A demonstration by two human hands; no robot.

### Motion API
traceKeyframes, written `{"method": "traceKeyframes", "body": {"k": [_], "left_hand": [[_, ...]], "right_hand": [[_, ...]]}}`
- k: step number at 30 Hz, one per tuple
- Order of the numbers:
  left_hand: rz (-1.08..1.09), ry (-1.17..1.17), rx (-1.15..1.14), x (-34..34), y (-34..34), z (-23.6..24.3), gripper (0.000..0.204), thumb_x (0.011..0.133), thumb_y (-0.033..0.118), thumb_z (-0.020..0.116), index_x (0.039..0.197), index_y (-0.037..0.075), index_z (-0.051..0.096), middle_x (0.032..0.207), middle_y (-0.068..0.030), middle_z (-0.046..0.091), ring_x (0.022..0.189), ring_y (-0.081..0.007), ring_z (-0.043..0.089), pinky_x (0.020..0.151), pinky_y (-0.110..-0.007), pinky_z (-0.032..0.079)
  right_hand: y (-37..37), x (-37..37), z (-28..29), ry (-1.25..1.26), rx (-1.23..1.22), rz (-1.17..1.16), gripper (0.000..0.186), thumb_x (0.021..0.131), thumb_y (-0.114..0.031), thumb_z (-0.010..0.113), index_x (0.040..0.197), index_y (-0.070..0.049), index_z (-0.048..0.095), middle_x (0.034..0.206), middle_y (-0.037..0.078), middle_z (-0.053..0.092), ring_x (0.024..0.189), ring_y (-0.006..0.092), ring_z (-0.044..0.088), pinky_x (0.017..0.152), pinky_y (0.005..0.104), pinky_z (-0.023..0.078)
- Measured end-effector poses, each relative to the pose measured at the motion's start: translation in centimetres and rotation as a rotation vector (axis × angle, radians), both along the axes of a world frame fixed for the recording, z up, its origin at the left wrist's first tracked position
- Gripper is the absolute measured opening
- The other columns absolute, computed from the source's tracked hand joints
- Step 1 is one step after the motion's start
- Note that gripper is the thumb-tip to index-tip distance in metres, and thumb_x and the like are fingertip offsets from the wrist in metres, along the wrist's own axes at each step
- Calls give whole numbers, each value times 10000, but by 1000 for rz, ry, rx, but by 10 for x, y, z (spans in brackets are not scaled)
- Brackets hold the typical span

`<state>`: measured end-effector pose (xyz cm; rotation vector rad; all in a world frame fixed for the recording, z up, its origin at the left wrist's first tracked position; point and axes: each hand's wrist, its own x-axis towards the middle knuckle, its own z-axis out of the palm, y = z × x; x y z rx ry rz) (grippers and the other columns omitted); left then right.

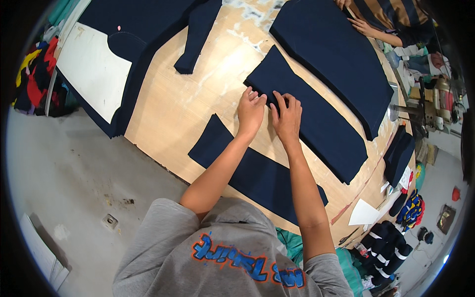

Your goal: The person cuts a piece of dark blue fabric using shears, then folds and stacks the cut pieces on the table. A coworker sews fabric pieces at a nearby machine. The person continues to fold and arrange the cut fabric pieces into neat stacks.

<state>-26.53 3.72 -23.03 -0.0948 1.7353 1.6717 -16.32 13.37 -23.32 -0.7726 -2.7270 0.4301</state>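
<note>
A long stack of cut navy fabric pieces (311, 109) lies slanted across the wooden table. My left hand (251, 113) is at its near left edge, fingers curled in a pinch on the cloth's edge. Beside it, my right hand (287, 118) rests on the same edge, with its thumb and bent fingers apart. Between my forearms and beneath them, a narrower navy fabric piece (262, 173) lies closer to my body. Beyond the middle stack is a larger navy fabric stack (336, 54) with a curved outline.
At the upper left, a white paper pattern (94, 69) lies on a thick navy fabric layer (148, 29). A narrow navy strip (195, 42) points toward me. Another person's hand (363, 27) is at the far right edge. Scissors (349, 236) and white paper (363, 213) lie near right.
</note>
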Motion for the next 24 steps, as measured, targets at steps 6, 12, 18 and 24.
{"method": "traceKeyframes", "body": {"k": [6, 12, 18, 24], "left_hand": [[32, -135, -11, -13, 3, 4, 793, 1015, 207, 739, 1633, -95, 345, 1588, -292, 516, 1472, -313, 536, 1192, -377, 442], [121, -117, -38, -14, 12, -6, 669, 979, 174, 772, 1541, -65, 499, 1500, -231, 587, 1346, -308, 604, 1123, -412, 497], [89, -14, -53, -16, 15, -6, 633, 970, 194, 790, 1467, -89, 518, 1482, -251, 581, 1351, -321, 595, 1123, -414, 498], [156, -133, 128, -20, 16, 1, 650, 969, 179, 812, 1452, -107, 486, 1477, -286, 559, 1347, -294, 596, 1110, -384, 510]], "right_hand": [[1, 1, -4, -12, -7, 2, 477, 960, -200, 779, 1425, -167, 681, 1307, 117, 614, 1197, 319, 560, 991, 458, 462], [1, -2, -3, -41, -47, -27, 500, 951, -207, 787, 1437, -185, 672, 1338, 113, 597, 1236, 321, 540, 1012, 469, 454], [1, -2, -3, -12, -72, -35, 498, 947, -191, 780, 1433, -189, 672, 1344, 116, 590, 1247, 331, 531, 1034, 473, 443], [-1, -4, -1, -15, -127, -67, 511, 930, -193, 785, 1428, -182, 671, 1331, 126, 587, 1226, 343, 530, 1061, 476, 434]]}}
